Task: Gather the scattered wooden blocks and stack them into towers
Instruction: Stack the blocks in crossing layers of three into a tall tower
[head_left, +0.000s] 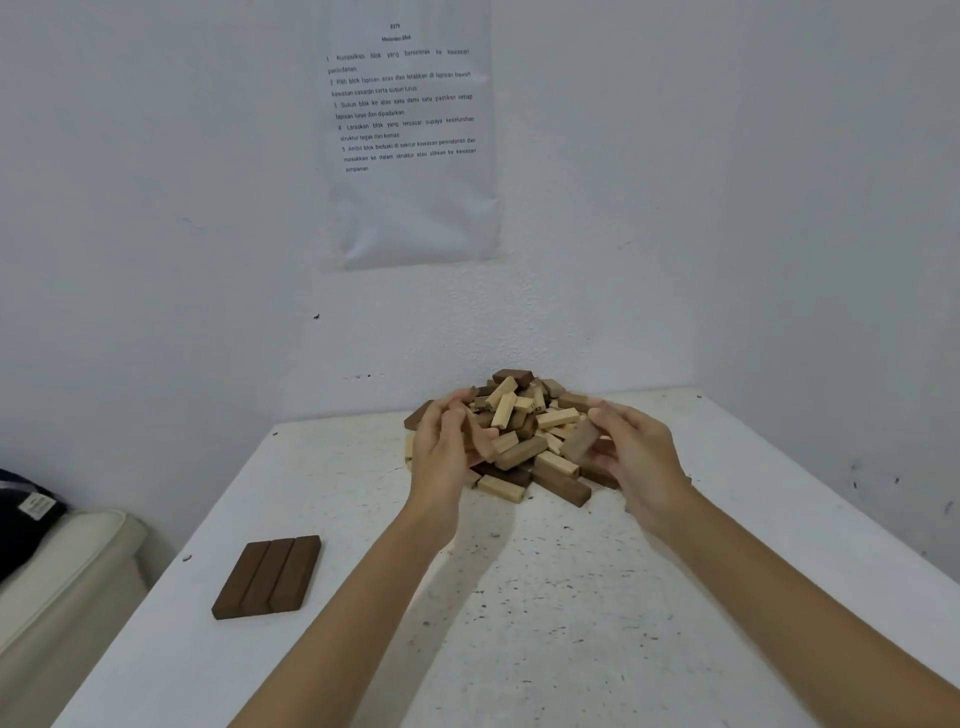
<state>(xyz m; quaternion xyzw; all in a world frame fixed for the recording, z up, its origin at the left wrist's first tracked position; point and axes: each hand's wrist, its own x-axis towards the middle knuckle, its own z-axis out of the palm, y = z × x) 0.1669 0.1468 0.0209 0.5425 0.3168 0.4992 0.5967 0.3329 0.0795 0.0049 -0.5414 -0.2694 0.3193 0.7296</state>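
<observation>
Head view: the pile of wooden blocks (524, 415) lies at the far end of the white table (519, 649), near the wall corner. Your left hand (441, 457) curls against the pile's left side; whether it grips a block cannot be told. Your right hand (639, 457) pinches a tan block (579, 441) at the pile's right edge. Three dark blocks (267, 577) lie side by side, well apart, near left

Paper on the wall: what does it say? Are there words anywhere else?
Paper sheet, line 1: "Kumpulkan blok yang berselerak ke kawasan penindanan."
Its heading and lines 2 to 5: too small to read surely.
Tag on the dark cloth: too blurred.
</observation>
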